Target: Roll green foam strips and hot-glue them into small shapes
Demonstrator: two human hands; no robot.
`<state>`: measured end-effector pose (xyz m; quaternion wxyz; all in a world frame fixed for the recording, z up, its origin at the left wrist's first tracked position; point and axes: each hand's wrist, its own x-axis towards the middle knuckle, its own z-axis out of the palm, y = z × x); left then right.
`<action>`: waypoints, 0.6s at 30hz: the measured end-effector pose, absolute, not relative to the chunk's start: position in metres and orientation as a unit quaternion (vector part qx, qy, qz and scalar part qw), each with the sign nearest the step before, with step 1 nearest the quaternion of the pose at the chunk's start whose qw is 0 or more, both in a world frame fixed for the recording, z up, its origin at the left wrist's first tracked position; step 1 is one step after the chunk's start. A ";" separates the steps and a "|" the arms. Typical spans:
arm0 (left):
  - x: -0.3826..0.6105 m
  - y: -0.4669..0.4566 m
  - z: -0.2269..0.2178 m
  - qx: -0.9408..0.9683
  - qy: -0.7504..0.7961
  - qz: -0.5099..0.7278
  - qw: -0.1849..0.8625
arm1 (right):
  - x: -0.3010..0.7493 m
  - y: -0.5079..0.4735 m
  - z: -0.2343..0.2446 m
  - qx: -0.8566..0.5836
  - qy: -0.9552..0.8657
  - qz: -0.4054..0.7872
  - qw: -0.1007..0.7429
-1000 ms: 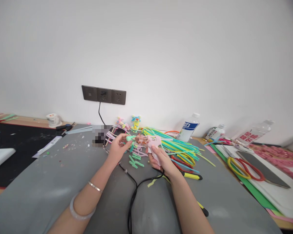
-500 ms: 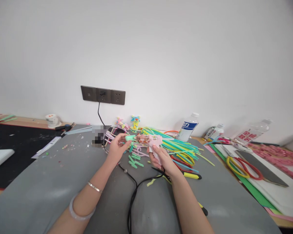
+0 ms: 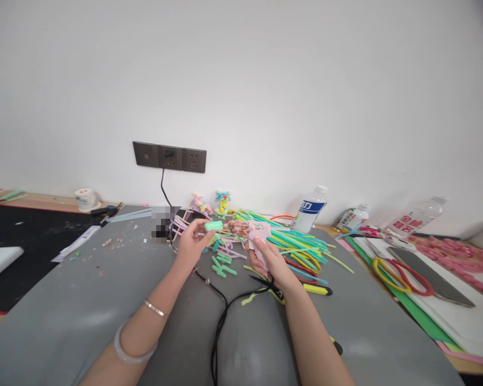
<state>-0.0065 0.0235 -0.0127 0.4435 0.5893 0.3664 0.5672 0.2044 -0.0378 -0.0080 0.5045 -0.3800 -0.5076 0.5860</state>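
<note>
Between the fingertips of my left hand point(image 3: 191, 244) is a bundle of short mint-green pipe cleaner pieces point(image 3: 213, 226). My right hand point(image 3: 269, 261) is wrapped round the handle of a pink hot glue gun point(image 3: 258, 231). Its nozzle end, crusted brownish, points left at the bundle with a small gap between them. A black cord point(image 3: 221, 321) runs from the gun's handle down the table. Just below the hands lie several loose green pieces point(image 3: 224, 265). Lilac pipe cleaners point(image 3: 230, 250) lie partly behind the hands.
Long green and yellow pipe cleaners point(image 3: 301, 241) spread right of the gun, by a tilted bottle point(image 3: 309, 210). A yellow-black cutter point(image 3: 317, 289) lies under my right wrist. Scissors point(image 3: 402, 276) rest at right. Two small colourful figures stand by the wall, including a yellow-blue one point(image 3: 222, 203).
The glue gun has moved slightly right, away from the green bundle, so a gap now shows at its tip. The bundle has turned a little in my left fingers.
</note>
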 end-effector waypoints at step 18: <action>-0.005 0.024 -0.018 0.605 0.359 0.558 0.440 | 0.198 -0.044 -0.001 -0.384 -0.524 0.591 0.478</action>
